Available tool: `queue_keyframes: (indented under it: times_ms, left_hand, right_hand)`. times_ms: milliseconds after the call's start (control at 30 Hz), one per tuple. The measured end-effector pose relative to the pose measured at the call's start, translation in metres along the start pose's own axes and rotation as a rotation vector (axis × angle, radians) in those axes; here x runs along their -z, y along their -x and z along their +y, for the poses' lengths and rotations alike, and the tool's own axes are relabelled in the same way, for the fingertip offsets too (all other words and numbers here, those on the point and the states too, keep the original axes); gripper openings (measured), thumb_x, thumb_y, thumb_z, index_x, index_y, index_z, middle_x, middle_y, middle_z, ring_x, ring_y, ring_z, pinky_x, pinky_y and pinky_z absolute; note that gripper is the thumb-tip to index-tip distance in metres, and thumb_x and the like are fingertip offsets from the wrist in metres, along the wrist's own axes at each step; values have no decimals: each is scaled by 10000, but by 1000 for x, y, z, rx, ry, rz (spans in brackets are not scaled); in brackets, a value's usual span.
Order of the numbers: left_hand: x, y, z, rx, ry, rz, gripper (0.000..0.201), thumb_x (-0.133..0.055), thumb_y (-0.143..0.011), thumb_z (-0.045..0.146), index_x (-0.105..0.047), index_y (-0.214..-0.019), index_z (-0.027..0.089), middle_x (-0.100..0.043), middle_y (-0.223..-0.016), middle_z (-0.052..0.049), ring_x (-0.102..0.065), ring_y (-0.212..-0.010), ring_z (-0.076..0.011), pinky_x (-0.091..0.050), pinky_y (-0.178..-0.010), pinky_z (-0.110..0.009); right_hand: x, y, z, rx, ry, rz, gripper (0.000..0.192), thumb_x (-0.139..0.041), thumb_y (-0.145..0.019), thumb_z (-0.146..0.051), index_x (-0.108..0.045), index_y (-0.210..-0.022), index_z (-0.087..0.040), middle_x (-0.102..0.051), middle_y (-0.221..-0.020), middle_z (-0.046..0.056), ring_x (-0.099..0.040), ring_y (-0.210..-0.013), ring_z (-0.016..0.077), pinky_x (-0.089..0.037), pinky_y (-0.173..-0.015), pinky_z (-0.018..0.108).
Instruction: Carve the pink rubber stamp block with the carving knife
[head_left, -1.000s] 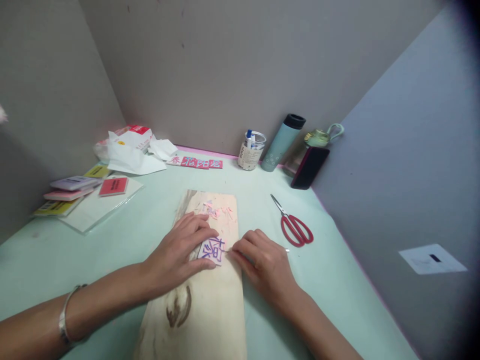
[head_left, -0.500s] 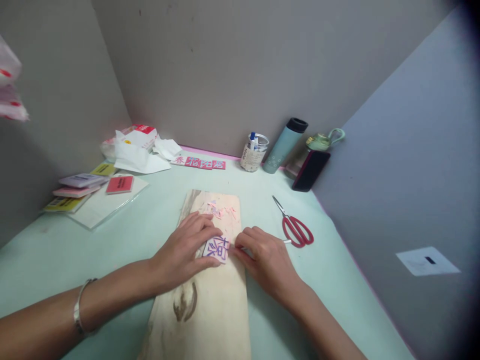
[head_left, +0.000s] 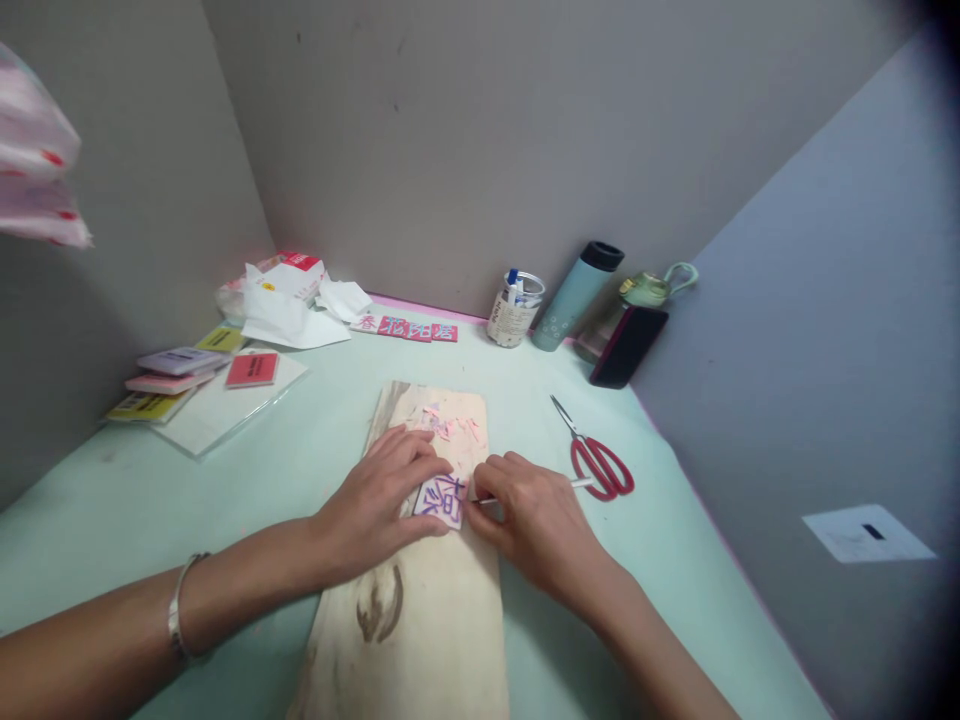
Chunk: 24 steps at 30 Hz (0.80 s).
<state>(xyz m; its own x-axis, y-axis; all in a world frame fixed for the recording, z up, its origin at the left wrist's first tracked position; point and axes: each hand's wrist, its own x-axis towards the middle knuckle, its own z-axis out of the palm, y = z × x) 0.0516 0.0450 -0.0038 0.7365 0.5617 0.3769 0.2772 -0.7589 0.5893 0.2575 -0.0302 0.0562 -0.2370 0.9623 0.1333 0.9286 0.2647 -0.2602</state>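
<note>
Head view, left hand point(head_left: 375, 505) fingers pressing pink block point(head_left: 441, 500), right hand point(head_left: 536, 520) fingers gripping thin tool point(head_left: 581, 484).

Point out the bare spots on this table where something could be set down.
Bare table lies between the stacked pads and the wooden board, and right of the board below the scissors. The back edge is crowded: tissues, jar, flask, phone.

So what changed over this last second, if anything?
Little: the right hand shifted its thin tool closer against the pink block's right edge. The left hand stays pressed on the block, on the wooden board. Scissors unmoved.
</note>
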Motion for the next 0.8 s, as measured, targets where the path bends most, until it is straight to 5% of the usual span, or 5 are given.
queue_keyframes:
  times_ms: [800]
  left_hand:
    - [0, 3, -2, -1, -5, -10, 403, -786, -869, 315, -601, -1223, 259, -620, -1163, -50, -463, -1349, -324, -319, -1176, -530]
  right_hand:
    - [-14, -4, 15, -25, -246, 0, 180, -643, -706, -103, -498, -671, -203, -561, -640, -60, -500, -644, 107, -264, -594, 243]
